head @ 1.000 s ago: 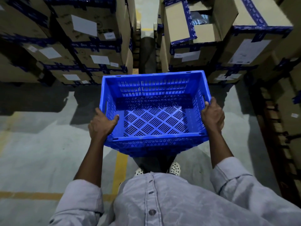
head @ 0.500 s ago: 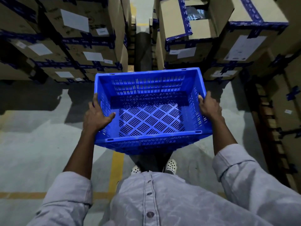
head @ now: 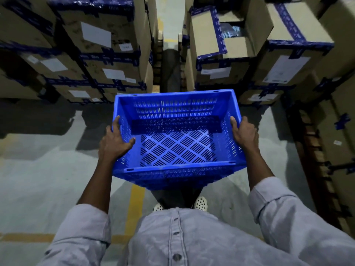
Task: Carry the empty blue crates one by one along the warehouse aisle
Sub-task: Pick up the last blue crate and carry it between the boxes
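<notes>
The person holds a blue crate [head: 173,109] out in front of the waist, clear of the floor [head: 38,179], with one hand on each short side. The crate is empty; the slotted bottom with its diamond pattern shows all the way across. It sits roughly level, its near wall above the person's shoes [head: 200,202] and its far wall toward the boxes.

The left hand [head: 113,144] grips the left wall near the near corner. Its thumb [head: 130,141] hooks over the rim into the crate, one finger lies straight along the outside of the wall pointing away, and the rest are curled out of sight beneath. The right hand [head: 245,133] grips the right wall about midway along. Its thumb [head: 233,121] lies on top of the rim pointing away, and its fingers wrap down the outside where I cannot see them.

Both sleeves of a pale grey buttoned shirt [head: 182,237] are rolled up, leaving the forearms bare.

Beyond the crate stand two stacks of cardboard boxes bound with blue tape and carrying white labels, a left stack [head: 99,54] and a right stack [head: 221,54], with a narrow gap [head: 170,70] between them, in line with the crate. One box high in the right stack has its flap open. More boxes line the right edge on what looks like a wooden pallet [head: 311,146].

A yellow line [head: 135,206] on the grey floor runs from under the crate toward the person and meets a second yellow line crossing left to right.
</notes>
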